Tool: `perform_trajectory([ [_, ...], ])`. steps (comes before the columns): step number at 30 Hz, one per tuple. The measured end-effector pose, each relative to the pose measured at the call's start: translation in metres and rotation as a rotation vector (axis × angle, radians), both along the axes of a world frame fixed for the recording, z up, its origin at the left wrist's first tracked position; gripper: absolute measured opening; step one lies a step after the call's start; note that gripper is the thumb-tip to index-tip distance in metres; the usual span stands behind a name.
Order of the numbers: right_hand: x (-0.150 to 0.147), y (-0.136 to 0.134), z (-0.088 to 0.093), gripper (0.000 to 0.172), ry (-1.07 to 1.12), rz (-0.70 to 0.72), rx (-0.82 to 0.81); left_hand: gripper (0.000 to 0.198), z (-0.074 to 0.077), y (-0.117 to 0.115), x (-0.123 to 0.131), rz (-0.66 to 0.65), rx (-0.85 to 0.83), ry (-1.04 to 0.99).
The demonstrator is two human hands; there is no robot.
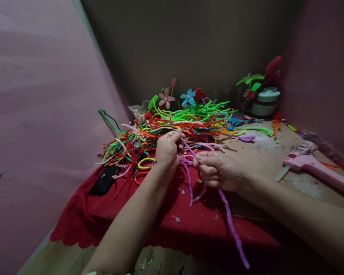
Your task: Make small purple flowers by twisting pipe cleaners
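A purple pipe cleaner (232, 225) runs through my closed right hand (215, 170), its long tail hanging down past the table's front edge. My left hand (169, 149) is closed on the same strand higher up, and a short stretch shows taut between the two hands. More purple pipe cleaner lengths (189, 185) dangle below my hands, over the red cloth. Just behind lies a big tangled heap of coloured pipe cleaners (186, 124). Scissors with yellow and orange handles (145, 164) lie left of my left hand, partly hidden by my forearm.
A pink glue gun (312, 162) rests on a cardboard sheet (298, 191) at right. A black phone-like slab (104, 180) lies on the red tablecloth (83, 210) at left. Pipe-cleaner flowers (166, 98) and a lidded jar (265, 102) stand at the back. Walls close in on both sides.
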State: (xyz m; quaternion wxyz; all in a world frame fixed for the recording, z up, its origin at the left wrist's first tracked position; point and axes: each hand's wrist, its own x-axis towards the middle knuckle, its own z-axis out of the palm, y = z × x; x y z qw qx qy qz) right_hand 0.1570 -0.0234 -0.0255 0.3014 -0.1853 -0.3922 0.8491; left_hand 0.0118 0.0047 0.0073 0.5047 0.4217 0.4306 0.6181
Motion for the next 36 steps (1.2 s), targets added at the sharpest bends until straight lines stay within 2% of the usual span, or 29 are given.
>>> perform_trajectory([
  [4, 0.01, 0.011, 0.007, 0.016, 0.09, -0.138, -0.047, 0.02, -0.003, 0.013, -0.002, 0.143, 0.14, -0.095],
  [6, 0.018, 0.018, 0.011, 0.019, 0.131, -0.243, -0.091, 0.015, -0.005, 0.008, -0.004, 0.148, 0.222, -0.012],
  [7, 0.021, 0.021, 0.014, 0.021, 0.158, -0.299, -0.112, 0.012, -0.007, 0.002, -0.004, 0.098, 0.253, 0.087],
  [9, 0.027, 0.027, 0.018, 0.024, 0.214, -0.399, -0.133, 0.015, -0.009, -0.017, 0.001, -0.089, 0.302, 0.341],
  [12, 0.03, 0.032, 0.02, 0.028, 0.255, -0.475, -0.146, 0.035, -0.01, -0.051, 0.017, -0.342, 0.484, 0.748],
  [15, 0.027, 0.034, 0.015, 0.029, 0.272, -0.51, -0.167, 0.024, -0.011, -0.075, 0.032, -0.392, 0.595, 0.914],
  [18, 0.025, 0.035, 0.011, 0.025, 0.296, -0.503, -0.173, 0.026, -0.011, -0.085, 0.037, -0.466, 0.663, 0.782],
  [21, 0.027, 0.038, 0.008, 0.031, 0.315, -0.49, -0.168, 0.027, -0.014, -0.089, 0.034, -0.511, 0.563, 0.518],
  [24, 0.03, 0.043, 0.009, 0.029, 0.303, -0.518, -0.151, 0.028, -0.019, -0.095, 0.03, -0.456, 0.432, 0.345],
  [28, 0.032, 0.044, 0.011, 0.017, 0.255, -0.569, -0.155, 0.029, -0.027, -0.106, 0.032, -0.332, 0.359, 0.233],
  [33, 0.033, 0.041, 0.018, 0.023, 0.272, -0.619, -0.279, 0.029, -0.034, -0.118, 0.034, -0.356, 0.237, 0.105],
  [36, 0.034, 0.042, 0.016, 0.022, 0.269, -0.618, -0.269, 0.028, -0.032, -0.113, 0.034, -0.298, 0.251, -0.036],
])
